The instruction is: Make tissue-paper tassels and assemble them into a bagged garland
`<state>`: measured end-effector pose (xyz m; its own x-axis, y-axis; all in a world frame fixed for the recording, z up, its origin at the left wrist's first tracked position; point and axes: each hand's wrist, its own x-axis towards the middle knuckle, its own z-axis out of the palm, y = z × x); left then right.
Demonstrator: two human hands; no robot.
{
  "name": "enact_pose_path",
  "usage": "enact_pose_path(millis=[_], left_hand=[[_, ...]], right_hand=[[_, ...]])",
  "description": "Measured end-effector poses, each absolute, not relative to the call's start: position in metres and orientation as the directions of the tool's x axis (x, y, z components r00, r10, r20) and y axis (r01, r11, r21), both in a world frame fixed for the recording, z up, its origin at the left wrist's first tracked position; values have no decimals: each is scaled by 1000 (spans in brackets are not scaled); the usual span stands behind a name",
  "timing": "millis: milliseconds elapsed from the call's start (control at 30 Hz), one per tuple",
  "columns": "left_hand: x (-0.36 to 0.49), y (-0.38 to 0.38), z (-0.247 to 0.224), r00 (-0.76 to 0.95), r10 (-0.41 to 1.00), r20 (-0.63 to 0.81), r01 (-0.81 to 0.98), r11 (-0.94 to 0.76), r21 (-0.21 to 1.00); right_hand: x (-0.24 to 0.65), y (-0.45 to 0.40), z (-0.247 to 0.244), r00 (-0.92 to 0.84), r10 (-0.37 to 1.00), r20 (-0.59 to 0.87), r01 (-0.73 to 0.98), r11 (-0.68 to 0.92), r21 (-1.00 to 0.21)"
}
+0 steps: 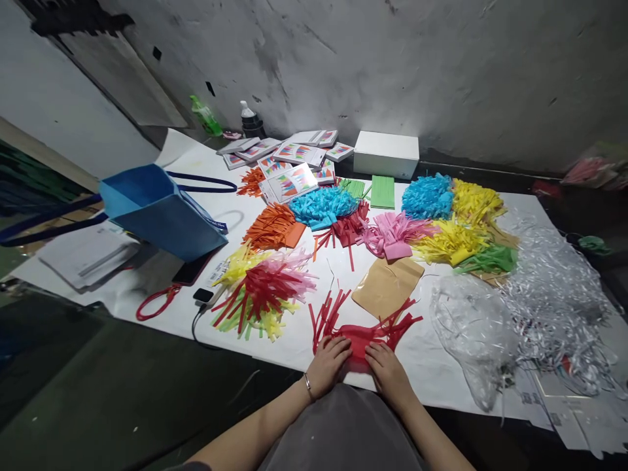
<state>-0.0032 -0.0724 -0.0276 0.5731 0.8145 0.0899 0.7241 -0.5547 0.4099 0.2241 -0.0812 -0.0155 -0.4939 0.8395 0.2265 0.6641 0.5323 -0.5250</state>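
Observation:
A red fringed tissue sheet (360, 339) lies on the white table at its front edge, its cut strips spreading out left and right. My left hand (331, 363) rests on the left part of the sheet, fingers flat and slightly spread. On the right part lies my right hand (387, 371), also with its fingers laid out flat. A brown paper piece (387, 288) is just behind the sheet. To the left sits a pile of red, pink and yellow fringed tissue (265, 288).
Fringed bundles in orange (277, 227), blue (324, 206), pink (397, 232) and yellow (451, 242) lie farther back. A blue bag (167, 212) stands left, a white box (386, 154) at the back. Clear plastic bags (471, 327) and silvery strips (559, 294) cover the right.

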Motion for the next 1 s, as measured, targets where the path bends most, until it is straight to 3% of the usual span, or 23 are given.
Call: enact_pose_path(millis=[133,267,400,733,1000], left_hand=[[1,-62,-8,459,888,30,766,-413,492],[10,-39,5,290,953,-82,877,-231,421],[15,-18,11,219,971,-101,918,-170,360],[14,-20,16,209,976,-58,923,-177,342],[-6,-10,20,416,909,-28,844,-374,384]], right_hand=[[220,-82,-21,-353,918,183,774,396,-495],[207,-64,-13,-162,982,101,879,190,-437],[202,-44,-10,-104,994,26,918,106,-381],[197,-28,-2,-87,991,-100,949,51,-312],[197,-28,-2,-84,990,-115,955,47,-294]])
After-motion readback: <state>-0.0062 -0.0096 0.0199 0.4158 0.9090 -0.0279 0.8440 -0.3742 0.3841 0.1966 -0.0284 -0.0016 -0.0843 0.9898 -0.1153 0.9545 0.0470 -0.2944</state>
